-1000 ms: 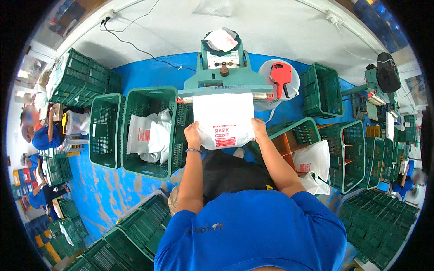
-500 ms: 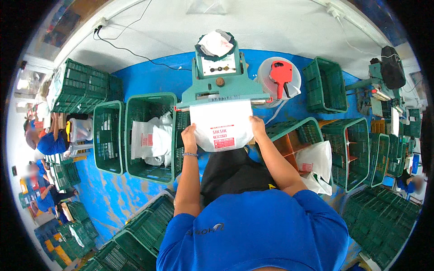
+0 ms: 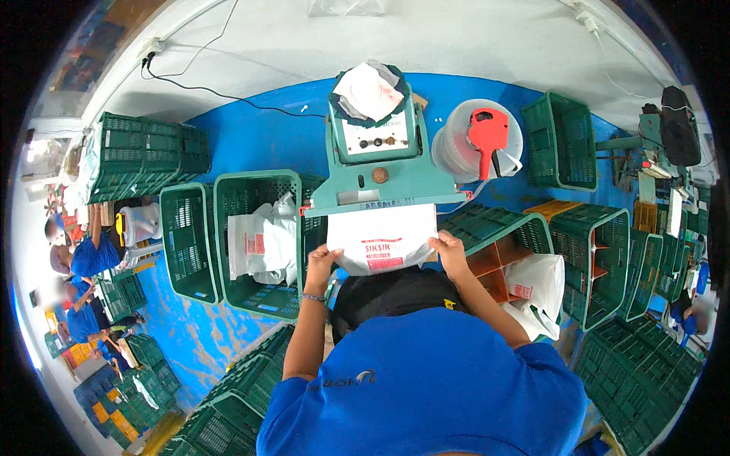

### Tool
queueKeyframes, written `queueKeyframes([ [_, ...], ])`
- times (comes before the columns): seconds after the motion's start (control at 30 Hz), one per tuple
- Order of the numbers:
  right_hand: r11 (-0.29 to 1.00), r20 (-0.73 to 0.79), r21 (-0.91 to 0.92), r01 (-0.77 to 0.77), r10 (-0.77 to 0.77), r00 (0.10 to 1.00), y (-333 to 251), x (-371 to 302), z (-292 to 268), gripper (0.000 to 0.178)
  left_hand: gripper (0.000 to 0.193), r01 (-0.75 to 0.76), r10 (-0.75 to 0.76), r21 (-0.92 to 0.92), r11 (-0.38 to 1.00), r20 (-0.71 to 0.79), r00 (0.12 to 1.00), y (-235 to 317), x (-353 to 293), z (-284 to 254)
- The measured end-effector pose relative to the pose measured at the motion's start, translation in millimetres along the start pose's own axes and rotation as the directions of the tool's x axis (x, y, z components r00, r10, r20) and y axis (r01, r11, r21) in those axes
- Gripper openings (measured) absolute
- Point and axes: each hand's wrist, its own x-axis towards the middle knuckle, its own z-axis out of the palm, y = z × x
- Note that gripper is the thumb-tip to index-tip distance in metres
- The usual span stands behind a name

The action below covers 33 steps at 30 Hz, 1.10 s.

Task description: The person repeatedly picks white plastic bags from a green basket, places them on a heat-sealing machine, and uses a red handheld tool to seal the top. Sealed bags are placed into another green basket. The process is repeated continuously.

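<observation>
A white plastic bag with red print (image 3: 382,235) is stretched between my two hands. My left hand (image 3: 322,262) pinches its left side and my right hand (image 3: 449,251) its right side. The bag's far edge sits at the front bar of a green sealing machine (image 3: 380,182); whether it lies between the bars I cannot see. A round knob and small dials are on the machine's face, and a bundled white and grey cloth (image 3: 368,90) lies on top.
A green crate (image 3: 255,304) with white bags stands left of the machine. At right, a crate (image 3: 494,220) has orange dividers, with white bags (image 3: 536,285) at its edge. A red label gun (image 3: 487,137) rests on a clear bucket (image 3: 450,156). Other people (image 3: 95,258) are at far left.
The bag's far edge has come up against the machine's bar, and less of the bag shows. My hands now grip it closer to its near corners. The whole view has shifted slightly.
</observation>
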Motion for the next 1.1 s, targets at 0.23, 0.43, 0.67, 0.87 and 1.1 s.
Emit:
queueKeyframes([
  [0.23, 0.963, -0.382, -0.065, 0.262, -0.267, 0.885, -73.2, 53.6, 26.0, 0.01, 0.014, -0.192, 0.145, -0.152, 0.97, -0.275, 0.951, 78.9, 44.6, 30.5],
  [0.43, 0.992, -0.519, 0.018, 0.123, -0.096, 0.849, -71.4, 83.5, -26.5, 0.017, 0.01, -0.12, 0.025, -0.27, 0.955, -0.33, 0.944, 71.0, 43.7, 40.4],
  [0.67, 0.48, -0.668, -0.72, -0.501, -0.285, 0.687, -13.1, 212.9, -110.5, 0.071, 0.008, -0.181, 0.031, -0.374, 0.91, -0.373, 0.927, 56.5, 47.8, 42.2],
  [0.87, 0.277, -0.658, -0.723, -0.633, 0.003, 0.753, 4.9, 236.0, -135.3, 0.074, 0.01, -0.206, 0.038, -0.355, 0.912, -0.426, 0.904, 56.3, 48.1, 47.5],
  [1.1, 0.945, -0.39, -0.313, 0.091, -0.215, 0.895, -3.9, 74.2, -150.7, 0.032, 0.01, -0.277, 0.091, -0.351, 0.895, -0.462, 0.882, 51.8, 48.7, 51.9],
])
